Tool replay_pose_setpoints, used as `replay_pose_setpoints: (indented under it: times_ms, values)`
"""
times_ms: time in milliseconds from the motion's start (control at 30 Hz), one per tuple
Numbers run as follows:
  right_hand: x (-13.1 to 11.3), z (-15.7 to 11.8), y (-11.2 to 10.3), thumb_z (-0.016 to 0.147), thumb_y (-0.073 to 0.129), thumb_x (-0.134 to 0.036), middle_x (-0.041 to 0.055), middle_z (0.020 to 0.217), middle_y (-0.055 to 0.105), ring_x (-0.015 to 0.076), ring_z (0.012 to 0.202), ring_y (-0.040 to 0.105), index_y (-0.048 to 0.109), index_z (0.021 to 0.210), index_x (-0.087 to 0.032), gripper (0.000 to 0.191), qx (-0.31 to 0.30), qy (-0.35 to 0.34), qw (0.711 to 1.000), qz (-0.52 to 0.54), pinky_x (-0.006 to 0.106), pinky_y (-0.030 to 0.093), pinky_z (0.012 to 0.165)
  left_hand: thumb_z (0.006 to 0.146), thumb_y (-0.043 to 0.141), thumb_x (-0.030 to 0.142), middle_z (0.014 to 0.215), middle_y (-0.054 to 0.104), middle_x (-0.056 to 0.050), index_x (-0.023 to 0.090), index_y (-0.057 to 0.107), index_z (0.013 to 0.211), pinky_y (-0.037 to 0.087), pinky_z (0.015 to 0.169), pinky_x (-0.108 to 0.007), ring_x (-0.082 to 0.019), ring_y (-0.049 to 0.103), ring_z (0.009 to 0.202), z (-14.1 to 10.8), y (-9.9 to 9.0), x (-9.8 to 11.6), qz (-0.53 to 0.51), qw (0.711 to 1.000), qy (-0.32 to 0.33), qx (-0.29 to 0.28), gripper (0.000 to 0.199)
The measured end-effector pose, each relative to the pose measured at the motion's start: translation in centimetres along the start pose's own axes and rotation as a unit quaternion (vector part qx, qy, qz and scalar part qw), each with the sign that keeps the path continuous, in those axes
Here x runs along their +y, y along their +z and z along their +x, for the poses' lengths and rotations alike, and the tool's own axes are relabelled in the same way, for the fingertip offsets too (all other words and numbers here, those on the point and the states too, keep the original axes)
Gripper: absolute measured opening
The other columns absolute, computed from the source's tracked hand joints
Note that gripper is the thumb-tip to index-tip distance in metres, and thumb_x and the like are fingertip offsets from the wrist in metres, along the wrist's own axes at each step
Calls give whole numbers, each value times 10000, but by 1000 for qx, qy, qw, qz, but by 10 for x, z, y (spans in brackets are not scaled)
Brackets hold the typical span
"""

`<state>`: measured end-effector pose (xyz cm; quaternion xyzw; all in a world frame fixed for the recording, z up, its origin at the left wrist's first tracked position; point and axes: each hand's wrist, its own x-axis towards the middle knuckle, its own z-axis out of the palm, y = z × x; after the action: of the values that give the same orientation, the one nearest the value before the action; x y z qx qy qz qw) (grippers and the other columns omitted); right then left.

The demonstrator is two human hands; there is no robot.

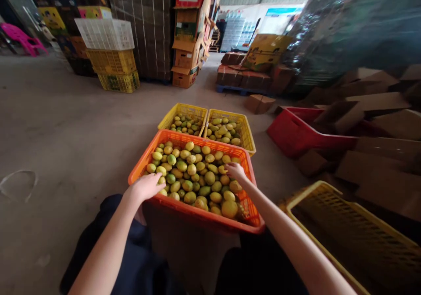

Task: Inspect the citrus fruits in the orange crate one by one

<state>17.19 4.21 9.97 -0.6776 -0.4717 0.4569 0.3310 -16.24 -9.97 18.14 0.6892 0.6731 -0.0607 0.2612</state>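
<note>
An orange plastic crate (197,214) stands in front of me, heaped with yellow and green lemons (191,169). At its near left side, my left hand (146,186) lies over the rim with fingers stretched onto the fruit, gripping none that I can see. My right hand (236,171) reaches across the right side of the heap. Its fingers are extended and slightly bent, with the tips at a yellow lemon (222,169); whether they touch it is hard to see. A larger round yellow fruit (229,208) lies at the crate's near right.
Two yellow crates, left (167,119) and right (249,133), hold more lemons just beyond. A yellow crate (355,225) is at my right, near a red crate (292,133) and loose cardboard (378,154). Stacked crates (112,60) and boxes (186,58) stand farther back.
</note>
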Motion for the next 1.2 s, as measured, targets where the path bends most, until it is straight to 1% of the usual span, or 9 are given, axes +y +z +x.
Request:
replay_pose_setpoints:
  times_ms: [100, 200, 333, 467, 633, 733, 900, 1100, 1200]
  values:
    - [45, -16, 36, 736, 571, -98, 41, 744, 628, 238, 898, 617, 574, 708, -188, 95, -25, -56, 985, -164, 340, 465, 844, 927, 401, 387, 1389, 529, -219, 111, 478, 1363, 389, 1051, -437, -315, 504, 1293, -4, -5, -1, 15, 999, -28, -16, 521]
    - [57, -13, 68, 724, 607, -98, 86, 934, 663, 258, 1040, 581, 603, 811, -178, 119, -78, -123, 950, -277, 337, 414, 943, 928, 411, 380, 1357, 559, -205, 124, 485, 1355, 407, 1029, -434, -316, 538, 1255, -6, -6, 2, 15, 999, -43, -18, 503]
    - [36, 23, 106, 804, 587, -183, 158, 1179, 606, 296, 1166, 505, 594, 1076, -149, 274, -111, -195, 899, -375, 362, 387, 975, 925, 426, 375, 1316, 595, -176, 155, 481, 1370, 429, 1003, -437, -327, 559, 1219, -5, -5, 9, -2, 999, -48, -10, 500]
    - [6, 65, 145, 880, 510, -246, 248, 1306, 501, 349, 1247, 423, 436, 1332, -76, 489, -100, -239, 868, -425, 426, 357, 1005, 938, 406, 383, 1305, 592, -194, 119, 472, 1383, 433, 989, -449, -345, 575, 1178, -2, -10, 14, 24, 996, -91, -11, 522]
    - [-11, 94, 190, 811, 596, -172, 272, 1319, 474, 393, 1197, 483, 448, 1352, -111, 564, -96, -236, 849, -464, 486, 391, 956, 951, 390, 385, 1344, 572, -173, 134, 441, 1415, 415, 1014, -420, -313, 564, 1195, 2, -14, 16, 22, 993, -112, -23, 530]
    - [-12, 99, 207, 861, 480, -110, 324, 1308, 453, 399, 1088, 579, 471, 1345, -110, 484, -84, -209, 848, -479, 517, 438, 860, 951, 392, 380, 1335, 578, -170, 134, 437, 1417, 412, 1019, -426, -316, 560, 1200, 2, -14, 15, 21, 992, -122, -28, 529]
    - [-12, 94, 202, 841, 532, -113, 273, 1283, 505, 365, 1054, 624, 473, 1364, -179, 530, -90, -201, 850, -478, 462, 457, 846, 945, 402, 378, 1307, 597, -173, 152, 459, 1398, 432, 992, -441, -328, 577, 1175, -1, -13, 13, 18, 994, -111, -6, 509]
    - [-4, 53, 147, 786, 676, -275, 168, 1098, 640, 323, 978, 642, 493, 1327, -202, 576, -72, -197, 874, -439, 383, 466, 798, 922, 409, 372, 1265, 615, -196, 125, 525, 1321, 445, 962, -439, -346, 588, 1161, 1, -7, 7, 4, 996, -83, -17, 484]
    - [-1, 28, 112, 727, 720, -325, 72, 876, 651, 275, 900, 629, 553, 1181, -201, 500, -37, -137, 959, -244, 328, 467, 741, 914, 417, 400, 1257, 627, -190, 158, 558, 1278, 442, 963, -435, -339, 590, 1167, 5, -2, 4, 0, 998, -64, -17, 459]
